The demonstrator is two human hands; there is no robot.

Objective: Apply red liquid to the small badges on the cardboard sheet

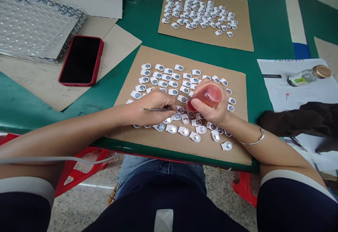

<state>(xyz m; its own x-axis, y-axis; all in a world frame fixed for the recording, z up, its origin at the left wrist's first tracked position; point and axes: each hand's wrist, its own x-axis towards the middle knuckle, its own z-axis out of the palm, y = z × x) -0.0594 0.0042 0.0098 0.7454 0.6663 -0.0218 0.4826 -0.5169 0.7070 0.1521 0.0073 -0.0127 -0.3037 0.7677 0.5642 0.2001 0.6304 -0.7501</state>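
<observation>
My left hand [155, 107] is closed in a pinch on a thin metal stick-like tool [154, 109], whose exact kind I cannot make out. In my right hand [213, 110] is a red squeeze bottle [204, 96], its base tilted up toward me and its tip pointing down, hidden. Both hands meet over a brown cardboard sheet [158, 147]. Spread across that sheet are many small white tabs with round silvery discs [195, 136]. One disc piece [180, 109] lies right by the left fingertips, between the two hands.
Behind lies a second cardboard sheet [206, 41] with similar pieces. A red-cased phone [81, 61] and clear plastic trays [34, 27] are at left. On the right are a glass bottle [303, 78], printed paper [271, 73] and dark cloth [295, 121]. A grey cable [66, 159] crosses my left arm.
</observation>
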